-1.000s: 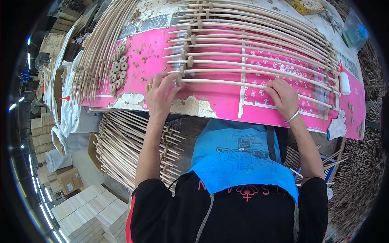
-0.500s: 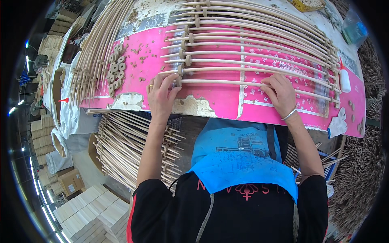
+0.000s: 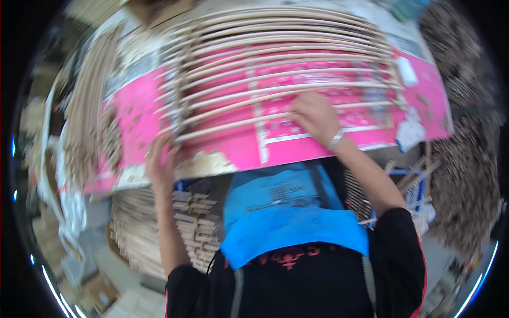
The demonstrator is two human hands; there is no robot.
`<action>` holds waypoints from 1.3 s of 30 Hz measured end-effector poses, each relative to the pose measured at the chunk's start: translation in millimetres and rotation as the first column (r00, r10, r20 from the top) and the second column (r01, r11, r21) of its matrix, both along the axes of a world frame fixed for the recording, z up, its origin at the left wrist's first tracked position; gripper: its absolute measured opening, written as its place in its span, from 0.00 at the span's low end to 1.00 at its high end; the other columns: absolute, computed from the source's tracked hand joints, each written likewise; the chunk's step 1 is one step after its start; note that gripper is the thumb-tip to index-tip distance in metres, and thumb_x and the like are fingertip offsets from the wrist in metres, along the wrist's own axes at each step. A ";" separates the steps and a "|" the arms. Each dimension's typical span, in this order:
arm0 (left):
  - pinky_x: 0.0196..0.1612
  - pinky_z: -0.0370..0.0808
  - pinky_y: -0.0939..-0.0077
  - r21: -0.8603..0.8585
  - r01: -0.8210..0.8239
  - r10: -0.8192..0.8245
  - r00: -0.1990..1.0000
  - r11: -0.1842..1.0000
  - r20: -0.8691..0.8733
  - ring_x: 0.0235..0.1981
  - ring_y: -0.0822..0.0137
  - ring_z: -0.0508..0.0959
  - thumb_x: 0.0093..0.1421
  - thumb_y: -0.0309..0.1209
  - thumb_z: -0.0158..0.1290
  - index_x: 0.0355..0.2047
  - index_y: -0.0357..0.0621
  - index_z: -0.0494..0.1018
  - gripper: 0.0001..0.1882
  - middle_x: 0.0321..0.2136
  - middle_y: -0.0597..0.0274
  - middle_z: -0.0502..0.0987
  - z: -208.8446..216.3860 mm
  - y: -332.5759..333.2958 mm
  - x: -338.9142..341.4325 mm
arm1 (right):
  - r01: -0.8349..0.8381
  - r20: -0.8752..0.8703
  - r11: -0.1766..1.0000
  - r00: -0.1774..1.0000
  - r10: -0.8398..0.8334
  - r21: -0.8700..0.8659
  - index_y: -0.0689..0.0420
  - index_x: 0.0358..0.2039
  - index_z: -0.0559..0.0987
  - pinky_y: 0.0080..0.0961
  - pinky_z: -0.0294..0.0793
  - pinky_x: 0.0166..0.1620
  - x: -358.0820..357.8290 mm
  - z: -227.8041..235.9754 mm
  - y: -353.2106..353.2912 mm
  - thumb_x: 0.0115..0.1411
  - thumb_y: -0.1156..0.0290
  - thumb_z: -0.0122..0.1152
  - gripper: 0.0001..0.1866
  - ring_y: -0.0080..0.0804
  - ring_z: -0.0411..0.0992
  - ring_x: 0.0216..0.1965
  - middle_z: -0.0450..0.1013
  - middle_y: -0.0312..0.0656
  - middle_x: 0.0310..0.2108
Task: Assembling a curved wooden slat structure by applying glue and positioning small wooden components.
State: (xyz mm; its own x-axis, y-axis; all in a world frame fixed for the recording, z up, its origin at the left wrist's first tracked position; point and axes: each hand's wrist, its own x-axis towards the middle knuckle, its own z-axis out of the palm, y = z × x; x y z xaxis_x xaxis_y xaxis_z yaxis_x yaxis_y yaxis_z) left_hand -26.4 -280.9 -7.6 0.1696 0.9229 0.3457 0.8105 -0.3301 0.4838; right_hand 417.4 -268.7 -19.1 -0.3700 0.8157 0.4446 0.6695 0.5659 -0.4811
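Slim wooden rods (image 3: pixel 228 108) lie side by side across a pink sheet (image 3: pixel 222 142), with small round wooden discs near their left ends. My right hand (image 3: pixel 316 117) is closed in a pinch on the nearest rod (image 3: pixel 222 126), right of its middle. At that rod's left end is my left hand (image 3: pixel 160 159), fingers bent and close against the tip. Motion blur hides whether those fingers grip the rod or a disc. Loose discs (image 3: pixel 111 140) are piled farther left on the sheet, also smeared.
A bundle of rods (image 3: pixel 87 106) covers the table's left side. Rods with discs (image 3: pixel 140 228) are stacked below the front edge. On the right are a white bottle (image 3: pixel 406 71), a white glove (image 3: pixel 410 130) and a blue crate (image 3: pixel 416 188). A large brown heap (image 3: pixel 461 169) stands beyond.
The whole view has turned and shifted, so the table sits tilted and farther left, and the picture is blurred. Both hands stay at the nearest rod.
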 end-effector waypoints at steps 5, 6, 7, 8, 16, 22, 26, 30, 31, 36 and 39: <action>0.51 0.75 0.66 -0.095 -0.005 0.015 0.995 0.995 0.100 0.49 0.58 0.79 0.60 0.20 0.60 0.54 0.40 0.79 0.21 0.49 0.57 0.80 13.6 -4.7 -1.0 | 0.242 0.008 0.932 0.967 -0.254 0.271 0.52 0.46 0.84 0.43 0.75 0.51 52.0 32.7 13.1 0.59 0.60 0.70 0.16 0.45 0.77 0.48 0.80 0.43 0.43; 0.49 0.75 0.68 -0.085 0.013 -0.005 0.996 0.996 0.092 0.48 0.60 0.79 0.60 0.20 0.60 0.54 0.41 0.79 0.20 0.49 0.57 0.81 13.6 -2.6 -0.6 | 0.388 -0.038 0.870 0.918 -0.396 0.305 0.52 0.47 0.83 0.44 0.75 0.52 80.3 41.8 18.4 0.60 0.62 0.70 0.16 0.47 0.77 0.48 0.79 0.44 0.44; 0.46 0.74 0.70 -0.127 -0.002 0.019 0.991 0.992 0.132 0.45 0.63 0.79 0.60 0.20 0.59 0.54 0.41 0.79 0.21 0.48 0.59 0.81 12.3 -2.3 -1.8 | 0.520 -0.094 0.787 0.849 -0.521 0.333 0.52 0.49 0.83 0.45 0.75 0.53 111.5 50.1 24.1 0.60 0.63 0.70 0.17 0.49 0.76 0.49 0.79 0.45 0.45; 0.45 0.74 0.71 -0.157 -0.015 0.039 0.988 0.987 0.148 0.44 0.65 0.79 0.59 0.19 0.59 0.54 0.41 0.79 0.21 0.47 0.59 0.81 14.0 -2.9 -1.9 | 0.641 -0.101 0.685 0.751 -0.652 0.346 0.53 0.51 0.82 0.46 0.75 0.54 145.0 54.0 28.5 0.60 0.63 0.71 0.19 0.50 0.76 0.50 0.79 0.47 0.46; 0.44 0.75 0.73 -0.178 0.019 0.012 0.986 0.984 0.167 0.39 0.67 0.79 0.58 0.16 0.59 0.55 0.40 0.79 0.23 0.43 0.60 0.80 15.9 6.4 4.3 | 0.956 0.127 0.248 0.268 -0.955 -0.154 0.58 0.62 0.75 0.44 0.75 0.60 365.9 -16.4 53.9 0.49 0.47 0.79 0.45 0.54 0.76 0.58 0.76 0.60 0.57; 0.46 0.78 0.71 -0.183 0.073 -0.043 0.986 0.980 0.163 0.42 0.65 0.81 0.58 0.14 0.59 0.57 0.41 0.78 0.25 0.45 0.57 0.80 0.6 24.4 0.2 | 0.917 0.728 0.373 0.162 -0.666 0.138 0.65 0.66 0.70 0.43 0.78 0.54 476.7 -42.2 31.0 0.61 0.46 0.68 0.43 0.48 0.78 0.53 0.78 0.61 0.52; 0.50 0.79 0.70 -0.212 -0.020 0.055 0.986 0.977 0.160 0.44 0.62 0.83 0.57 0.15 0.60 0.56 0.42 0.78 0.26 0.46 0.56 0.80 29.0 -4.4 6.1 | 0.504 -0.567 0.733 0.469 -0.677 -0.457 0.65 0.65 0.69 0.33 0.80 0.50 313.5 2.1 44.3 0.67 0.64 0.68 0.31 0.36 0.79 0.50 0.77 0.45 0.55; 0.46 0.79 0.70 -0.189 -0.011 0.051 0.978 0.982 0.204 0.40 0.63 0.82 0.57 0.19 0.63 0.55 0.42 0.78 0.24 0.40 0.58 0.79 21.8 -1.8 10.2 | 0.246 -0.482 0.897 0.774 -0.410 -0.368 0.59 0.66 0.71 0.28 0.79 0.52 135.3 81.4 15.2 0.64 0.69 0.66 0.30 0.32 0.76 0.54 0.75 0.42 0.56; 0.46 0.79 0.70 -0.191 -0.023 0.062 0.977 0.981 0.203 0.40 0.63 0.82 0.57 0.19 0.63 0.55 0.42 0.78 0.24 0.40 0.58 0.79 22.8 -3.6 10.3 | 0.169 -0.470 0.868 0.784 -0.406 -0.468 0.57 0.65 0.72 0.28 0.78 0.54 103.7 86.0 9.2 0.60 0.72 0.68 0.32 0.30 0.75 0.56 0.74 0.41 0.57; 0.46 0.79 0.69 -0.181 -0.033 0.065 0.983 0.983 0.172 0.41 0.61 0.82 0.56 0.20 0.63 0.54 0.44 0.78 0.24 0.40 0.58 0.79 33.2 -7.3 12.4 | -0.146 -0.412 0.903 0.911 -0.037 -0.403 0.54 0.59 0.78 0.31 0.78 0.53 -19.4 85.6 1.4 0.55 0.67 0.75 0.30 0.33 0.77 0.52 0.77 0.41 0.53; 0.46 0.79 0.67 -0.189 -0.038 0.074 0.980 0.981 0.185 0.42 0.60 0.83 0.56 0.21 0.63 0.54 0.44 0.78 0.24 0.40 0.57 0.79 32.3 -10.7 9.8 | -0.199 -0.312 0.929 0.945 0.098 -0.313 0.56 0.57 0.79 0.31 0.75 0.56 -62.6 85.5 6.3 0.55 0.69 0.74 0.28 0.35 0.77 0.53 0.78 0.43 0.52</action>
